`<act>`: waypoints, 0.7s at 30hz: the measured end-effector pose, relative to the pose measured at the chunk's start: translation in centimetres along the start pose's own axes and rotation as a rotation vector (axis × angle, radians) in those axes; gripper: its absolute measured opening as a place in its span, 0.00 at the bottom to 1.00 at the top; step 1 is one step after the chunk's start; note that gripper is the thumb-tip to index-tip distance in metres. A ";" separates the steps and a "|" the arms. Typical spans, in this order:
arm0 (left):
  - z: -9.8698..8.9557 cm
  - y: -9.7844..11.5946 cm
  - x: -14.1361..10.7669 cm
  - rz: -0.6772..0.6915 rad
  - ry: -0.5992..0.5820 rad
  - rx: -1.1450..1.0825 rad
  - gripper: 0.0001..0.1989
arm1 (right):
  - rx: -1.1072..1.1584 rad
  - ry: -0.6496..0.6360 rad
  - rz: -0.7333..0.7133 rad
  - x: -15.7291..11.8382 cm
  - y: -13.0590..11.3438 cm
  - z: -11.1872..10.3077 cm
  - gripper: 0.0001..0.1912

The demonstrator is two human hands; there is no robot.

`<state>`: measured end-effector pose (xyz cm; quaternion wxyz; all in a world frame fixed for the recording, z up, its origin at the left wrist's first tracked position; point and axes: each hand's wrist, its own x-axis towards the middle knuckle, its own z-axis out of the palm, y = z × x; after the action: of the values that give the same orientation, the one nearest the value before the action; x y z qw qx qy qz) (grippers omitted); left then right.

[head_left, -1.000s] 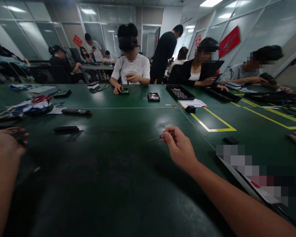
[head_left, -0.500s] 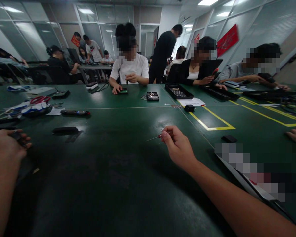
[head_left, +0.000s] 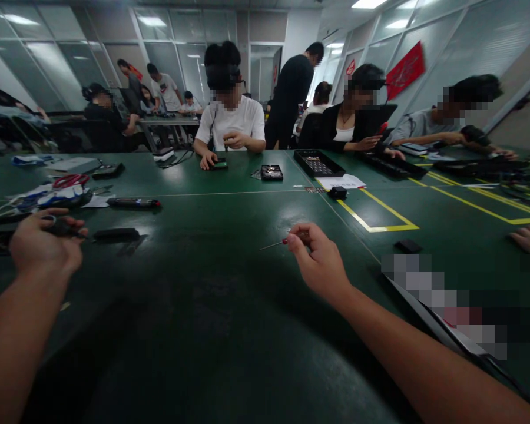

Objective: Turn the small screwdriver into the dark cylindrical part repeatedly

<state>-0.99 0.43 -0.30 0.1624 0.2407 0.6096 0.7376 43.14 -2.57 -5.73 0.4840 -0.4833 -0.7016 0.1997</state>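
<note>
Left hand (head_left: 42, 247) moved inward gripping a dark object (head_left: 64, 229), right hand (head_left: 320, 262) fingers pinching screwdriver (head_left: 276, 243)

Dark green table (head_left: 229, 306), marked with yellow tape lines (head_left: 380, 218). Lying on it: black pen-like tool (head_left: 133, 203), flat black block (head_left: 115, 234), black tray (head_left: 318, 164), white paper sheet (head_left: 347, 182), small black box (head_left: 338, 192).

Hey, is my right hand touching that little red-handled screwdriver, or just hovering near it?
Touching. The head view shows the right hand pinching the small screwdriver at its red handle between thumb and fingertips, its thin shaft sticking out leftward above the green table.
</note>
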 end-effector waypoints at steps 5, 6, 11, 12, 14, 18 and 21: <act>4.0 -0.8 -6.3 -0.230 -0.371 -0.278 0.06 | 0.070 0.012 0.061 0.2 0.3 0.1 0.11; 4.8 -1.1 -7.8 -0.278 -0.440 -0.305 0.06 | 0.091 0.016 0.077 0.3 0.4 0.2 0.12; 9.1 -2.6 -14.6 -0.439 -0.720 -0.311 0.14 | 0.245 0.030 0.161 0.7 0.8 0.2 0.14; 9.8 -3.1 -15.8 -0.417 -0.768 -0.289 0.17 | 0.273 0.032 0.176 0.8 0.9 0.2 0.14; 11.2 -4.1 -17.8 -0.372 -0.835 -0.226 0.18 | 0.302 0.046 0.194 0.9 0.8 0.1 0.14; 12.9 -6.4 -21.0 -0.213 -0.972 -0.098 0.12 | 0.314 0.105 0.204 0.9 0.5 -0.2 0.15; 13.1 -7.6 -22.6 -0.098 -1.071 -0.091 0.13 | 0.323 0.134 0.210 0.9 0.1 -0.3 0.15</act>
<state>24.62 0.70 -9.41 0.4951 0.5471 0.4196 0.5288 43.43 -1.85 -5.21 0.5776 -0.4818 -0.5724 0.3264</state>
